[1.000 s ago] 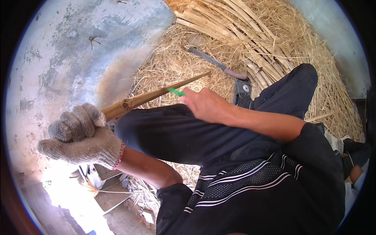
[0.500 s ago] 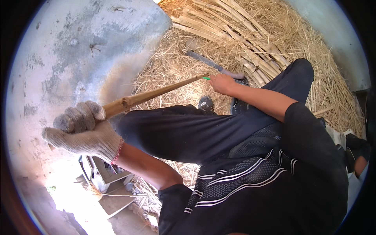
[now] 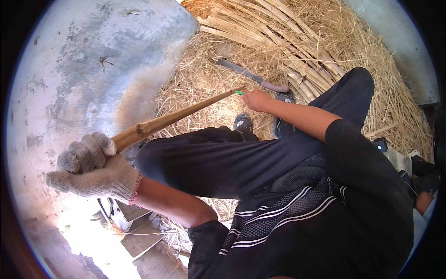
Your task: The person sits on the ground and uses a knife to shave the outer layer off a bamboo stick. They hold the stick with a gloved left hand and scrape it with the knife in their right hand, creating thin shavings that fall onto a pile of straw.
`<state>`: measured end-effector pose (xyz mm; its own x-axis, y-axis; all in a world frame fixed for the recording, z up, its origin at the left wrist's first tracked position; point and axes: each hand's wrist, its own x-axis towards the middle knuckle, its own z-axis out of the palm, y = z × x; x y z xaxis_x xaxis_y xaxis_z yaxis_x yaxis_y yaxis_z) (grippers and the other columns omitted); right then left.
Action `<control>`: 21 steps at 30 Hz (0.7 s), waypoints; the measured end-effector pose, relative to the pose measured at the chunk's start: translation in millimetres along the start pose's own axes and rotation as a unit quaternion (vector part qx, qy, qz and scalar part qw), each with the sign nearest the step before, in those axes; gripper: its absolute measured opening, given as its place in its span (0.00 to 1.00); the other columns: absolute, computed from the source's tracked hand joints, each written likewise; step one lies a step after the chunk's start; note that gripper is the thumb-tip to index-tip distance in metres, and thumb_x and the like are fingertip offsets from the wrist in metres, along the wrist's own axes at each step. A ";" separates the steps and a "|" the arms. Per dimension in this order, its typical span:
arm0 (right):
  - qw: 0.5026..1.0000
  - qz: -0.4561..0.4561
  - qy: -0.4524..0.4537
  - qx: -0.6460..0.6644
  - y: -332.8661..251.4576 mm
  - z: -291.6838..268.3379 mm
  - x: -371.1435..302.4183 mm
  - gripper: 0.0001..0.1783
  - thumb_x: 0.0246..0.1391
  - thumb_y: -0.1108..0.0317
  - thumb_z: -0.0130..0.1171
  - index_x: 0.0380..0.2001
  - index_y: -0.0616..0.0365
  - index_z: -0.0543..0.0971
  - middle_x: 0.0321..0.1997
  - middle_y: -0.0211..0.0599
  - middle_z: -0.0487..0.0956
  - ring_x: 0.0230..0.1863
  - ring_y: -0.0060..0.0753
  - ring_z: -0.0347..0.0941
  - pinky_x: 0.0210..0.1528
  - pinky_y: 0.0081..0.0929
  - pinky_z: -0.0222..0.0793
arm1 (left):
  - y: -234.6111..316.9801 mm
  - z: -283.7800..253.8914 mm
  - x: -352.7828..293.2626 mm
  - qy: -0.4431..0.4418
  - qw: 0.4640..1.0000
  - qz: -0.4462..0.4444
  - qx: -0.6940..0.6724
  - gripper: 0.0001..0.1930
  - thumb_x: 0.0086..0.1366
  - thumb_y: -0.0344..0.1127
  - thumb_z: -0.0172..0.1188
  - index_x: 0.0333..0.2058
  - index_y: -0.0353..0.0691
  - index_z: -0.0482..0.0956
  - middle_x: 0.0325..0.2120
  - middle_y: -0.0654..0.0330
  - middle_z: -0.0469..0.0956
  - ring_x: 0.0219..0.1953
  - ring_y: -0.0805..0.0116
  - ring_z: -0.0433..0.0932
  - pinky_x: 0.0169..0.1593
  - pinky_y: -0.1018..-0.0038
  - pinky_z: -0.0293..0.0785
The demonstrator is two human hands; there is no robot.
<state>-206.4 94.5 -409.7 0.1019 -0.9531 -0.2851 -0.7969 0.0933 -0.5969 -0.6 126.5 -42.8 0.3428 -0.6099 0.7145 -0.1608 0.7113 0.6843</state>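
A long split bamboo piece (image 3: 176, 117) slants across in front of my raised knee, its thick end at the lower left and its thin end toward the middle. My left hand (image 3: 95, 165), in a knitted whitish glove, is closed round the thick end. Bare and closed, my right hand (image 3: 258, 100) is at the thin end. From its fingertips pokes a small bright green piece (image 3: 239, 93), touching or nearly touching the bamboo. What kind of thing the green piece is cannot be told; the fingers hide the rest.
Beyond my right hand a long-bladed knife (image 3: 239, 69) lies on straw (image 3: 188, 88). Many bamboo strips (image 3: 278, 39) are piled farther back. A weathered pale wall (image 3: 88, 60) rises at the left. My bent legs (image 3: 200, 162) are close under the bamboo. Another person's arm (image 3: 423, 202) shows at the right edge.
My left hand and the bamboo have shifted slightly left and down. My right hand, with the green piece, has slid a little left. Both hands keep their grip.
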 end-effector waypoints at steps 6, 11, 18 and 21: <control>0.996 -0.009 0.012 -0.090 49.9 40.2 58.8 0.22 0.66 0.55 0.40 0.45 0.64 0.73 0.36 0.54 0.80 0.42 0.55 0.78 0.43 0.47 0.74 | 7.7 3.1 -3.5 -0.040 0.997 -0.023 -0.058 0.32 0.67 0.66 0.44 0.12 0.55 0.48 0.06 0.74 0.44 0.08 0.81 0.46 0.08 0.80 0.54; 0.969 0.087 -0.071 -0.220 61.0 59.5 95.9 0.16 0.61 0.62 0.49 0.41 0.62 0.80 0.40 0.49 0.82 0.42 0.50 0.80 0.40 0.41 0.76 | 6.6 -9.3 1.6 0.019 0.999 -0.023 -0.015 0.31 0.66 0.67 0.44 0.12 0.55 0.48 0.06 0.73 0.46 0.08 0.81 0.46 0.07 0.79 0.52; 0.979 0.143 0.003 -0.144 105.0 46.2 65.5 0.15 0.55 0.69 0.51 0.41 0.61 0.82 0.44 0.48 0.82 0.43 0.46 0.80 0.42 0.40 0.77 | 0.1 -31.2 0.4 0.049 0.996 -0.035 -0.062 0.31 0.68 0.64 0.42 0.12 0.54 0.50 0.05 0.73 0.46 0.07 0.80 0.46 0.06 0.79 0.52; 0.972 0.070 -0.102 -0.200 77.2 4.9 47.7 0.16 0.57 0.68 0.48 0.43 0.61 0.80 0.43 0.50 0.81 0.44 0.49 0.80 0.43 0.41 0.76 | -5.4 -27.9 4.2 0.042 0.997 -0.034 -0.060 0.30 0.68 0.64 0.44 0.12 0.54 0.52 0.06 0.72 0.47 0.07 0.80 0.46 0.06 0.78 0.53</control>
<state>-260.1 57.6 -473.0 0.0580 -0.8586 -0.5093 -0.9753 0.0602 -0.2126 27.6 129.9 -47.5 0.4254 -0.6300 0.6497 -0.0248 0.7095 0.7042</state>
